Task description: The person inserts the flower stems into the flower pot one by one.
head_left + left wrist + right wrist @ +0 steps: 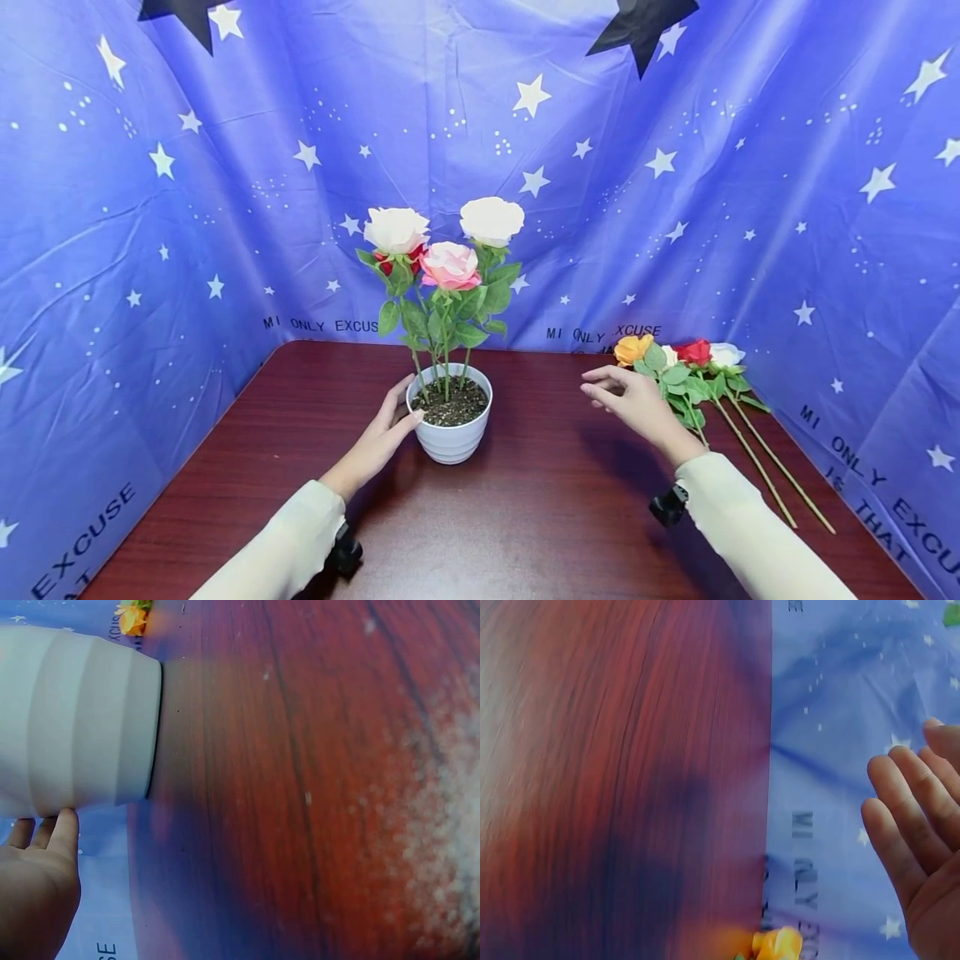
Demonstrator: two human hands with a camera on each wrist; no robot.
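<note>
A white ribbed flowerpot [450, 437] filled with dark soil stands upright on the table. Planted in it are two white roses [492, 222], a pink rose [450, 266] and a red rose [386, 265] partly hidden by the left bloom. My left hand [386, 421] rests against the pot's left side, thumb at the rim; the left wrist view shows its fingertips [66, 821] touching the pot wall. To the right, my right hand [626, 402] is raised with loosely bent fingers and holds nothing. It is nearest the orange rose [633, 350].
Beside my right hand, a cream rose [670, 357], a red rose [693, 352] and a white rose [726, 356] lie with long stems toward me. A blue star-printed cloth [450, 108] hangs behind and around the dark red wooden table [525, 517].
</note>
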